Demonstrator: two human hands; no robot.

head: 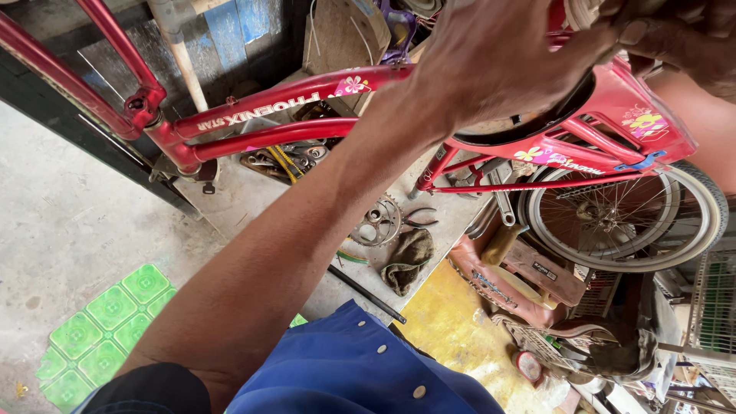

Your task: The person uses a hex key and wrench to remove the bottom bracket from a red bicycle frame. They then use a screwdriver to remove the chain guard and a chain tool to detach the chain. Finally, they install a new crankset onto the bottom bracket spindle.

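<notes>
Both hands [498,61] press the glossy red bicycle's [291,115] curved chain guard [537,123].

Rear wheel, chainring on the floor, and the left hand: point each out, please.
rear wheel [625,218]: head view, on the spokes near the hub.
chainring [377,222]: head view, on its toothed disc.
left hand [498,61]: head view, on the back of the hand.

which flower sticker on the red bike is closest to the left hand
The flower sticker on the top tube, just beside the left hand; the others sit lower on the chain guard and on the rear fender.
</notes>
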